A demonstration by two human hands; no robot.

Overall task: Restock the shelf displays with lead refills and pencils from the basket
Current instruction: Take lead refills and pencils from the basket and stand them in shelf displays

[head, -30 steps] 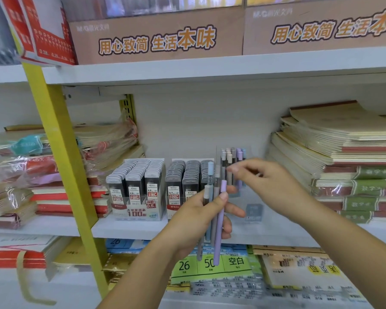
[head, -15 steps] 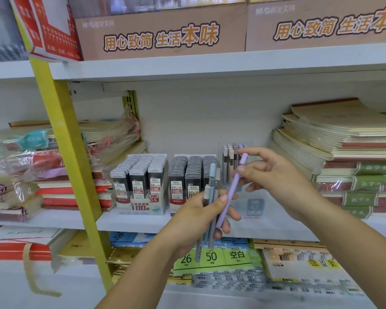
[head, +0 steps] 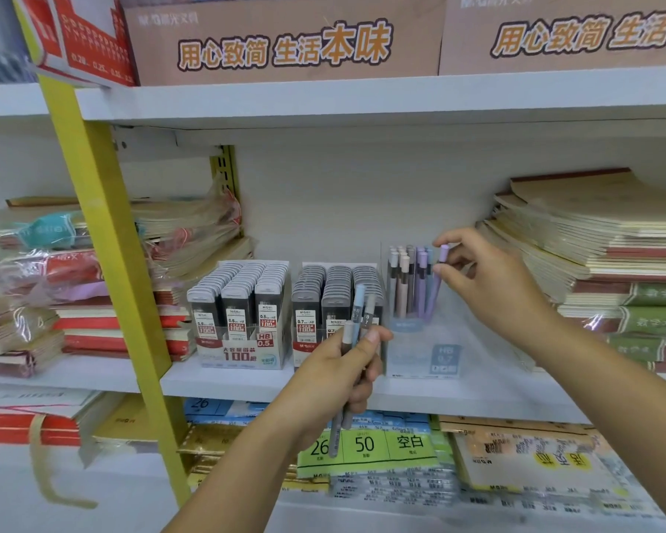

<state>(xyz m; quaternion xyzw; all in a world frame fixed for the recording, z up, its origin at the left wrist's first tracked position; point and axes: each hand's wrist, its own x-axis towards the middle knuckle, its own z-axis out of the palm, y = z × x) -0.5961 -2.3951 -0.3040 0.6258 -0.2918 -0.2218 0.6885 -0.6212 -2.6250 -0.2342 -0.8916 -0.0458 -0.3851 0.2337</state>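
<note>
Right hand grip: pinch on purple pencil top, tip in clear holder; left hand grip wraps spare pencils; judged light, stiff, slick; hold near cap.

The right hand pinches the top of a light purple pencil standing tilted in a clear plastic box with other pencils. The left hand grips a small bunch of blue, grey and tan pencils in front of grey lead refill boxes on the white shelf.

place: stationery shop | evidence: shelf of lead refill boxes, pencil display, stacked notebooks
</note>
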